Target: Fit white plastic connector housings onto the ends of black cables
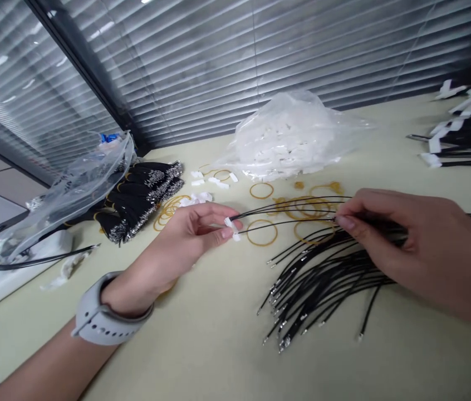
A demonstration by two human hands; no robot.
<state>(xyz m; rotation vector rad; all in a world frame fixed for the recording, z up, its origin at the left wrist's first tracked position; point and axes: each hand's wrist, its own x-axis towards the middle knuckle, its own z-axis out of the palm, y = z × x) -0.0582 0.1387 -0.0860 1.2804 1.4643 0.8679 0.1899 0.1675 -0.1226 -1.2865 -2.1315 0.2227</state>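
Observation:
My left hand (pixel 194 236), with a grey watch band on its wrist, pinches a small white connector (pixel 232 228). A few thin black wires (pixel 277 210) run from the connector toward the right. My right hand (pixel 411 245) is closed, thumb and forefinger pressed together on a black wire near its metal-tipped end. Under and beside my right hand lies a loose bundle of black wires (pixel 323 289), their metal tips fanned toward the left. Several yellow rubber bands (pixel 261 233) lie on the table between the hands.
Behind the hands sits a clear plastic bag (pixel 288 136) of white pieces, with loose white connectors (pixel 219 182) beside it. Banded black wire bundles (pixel 135 195) lie at the left, partly under plastic. Wires with white connectors (pixel 465 128) are at the far right. Blinds stand behind the table (pixel 202 345).

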